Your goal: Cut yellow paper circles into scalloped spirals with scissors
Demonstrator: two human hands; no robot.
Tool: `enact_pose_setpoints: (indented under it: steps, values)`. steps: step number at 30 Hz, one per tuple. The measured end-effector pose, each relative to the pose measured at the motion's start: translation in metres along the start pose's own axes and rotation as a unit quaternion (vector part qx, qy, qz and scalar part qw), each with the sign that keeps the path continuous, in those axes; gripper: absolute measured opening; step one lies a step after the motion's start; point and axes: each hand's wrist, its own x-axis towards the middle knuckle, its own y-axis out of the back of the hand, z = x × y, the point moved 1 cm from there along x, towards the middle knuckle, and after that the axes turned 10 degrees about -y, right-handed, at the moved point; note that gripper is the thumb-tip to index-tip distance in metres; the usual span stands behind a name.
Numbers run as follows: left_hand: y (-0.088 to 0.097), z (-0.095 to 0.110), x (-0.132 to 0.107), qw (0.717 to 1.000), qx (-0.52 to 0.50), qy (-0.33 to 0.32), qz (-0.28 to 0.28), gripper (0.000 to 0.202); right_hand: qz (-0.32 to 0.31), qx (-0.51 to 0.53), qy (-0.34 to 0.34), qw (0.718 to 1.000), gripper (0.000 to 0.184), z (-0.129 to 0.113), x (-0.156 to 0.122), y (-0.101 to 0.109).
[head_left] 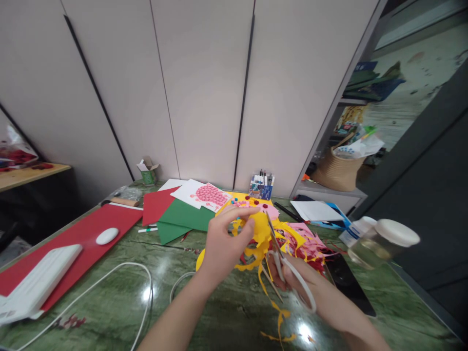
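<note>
My left hand (pixel 228 239) pinches a piece of yellow paper (pixel 261 227) between thumb and fingers, above the middle of the table. The paper's edge looks wavy. My right hand (pixel 288 275) grips white-handled scissors (pixel 300 282), whose blades point up and lie against the right side of the yellow paper. A thin curly yellow strip (pixel 281 319) trails below the scissors onto the tabletop. Beyond and to the right of my hands lies a heap of pink, red and yellow paper scraps (pixel 307 239).
Green paper (pixel 186 217) and a white sheet with a pink picture (pixel 192 191) lie behind my left hand. Left are a red mat (pixel 87 243), white mouse (pixel 107 236), keyboard (pixel 40 282) and cable (pixel 124 263). Right stand a lidded jar (pixel 380 246) and a black phone-like slab (pixel 349 282).
</note>
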Motion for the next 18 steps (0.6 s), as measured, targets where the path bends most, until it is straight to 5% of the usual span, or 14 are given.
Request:
enact_pose_setpoints:
  steps: [18]
  values:
    - [0.016, 0.003, 0.007, 0.997, 0.021, -0.024, -0.07, 0.026, -0.026, -0.082, -0.038, 0.996, 0.044, -0.007, -0.004, 0.01]
